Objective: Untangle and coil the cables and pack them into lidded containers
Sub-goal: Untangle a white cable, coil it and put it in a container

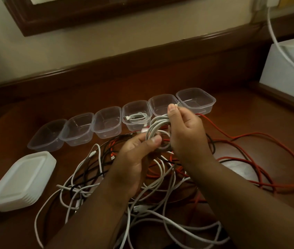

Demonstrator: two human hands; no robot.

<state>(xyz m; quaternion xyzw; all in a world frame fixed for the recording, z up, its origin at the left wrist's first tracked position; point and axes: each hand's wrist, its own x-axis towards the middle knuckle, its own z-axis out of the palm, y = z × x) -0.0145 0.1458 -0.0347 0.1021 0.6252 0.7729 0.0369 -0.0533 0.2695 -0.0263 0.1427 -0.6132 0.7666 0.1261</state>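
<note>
Setting: domestic or hotel-type room; cannot tell which. Evidence: polished dark wooden desk (pixel 232 97) with raised moulded back edge, set against a cream wall (pixel 70 49). Dark wooden frame (pixel 56 20) hangs on the wall above. White cord (pixel 275 40) runs down from a wall outlet at upper right. Warm, dim indoor lighting.

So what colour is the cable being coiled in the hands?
White, the coiled cable held by both hands, seen in the head view.
</note>
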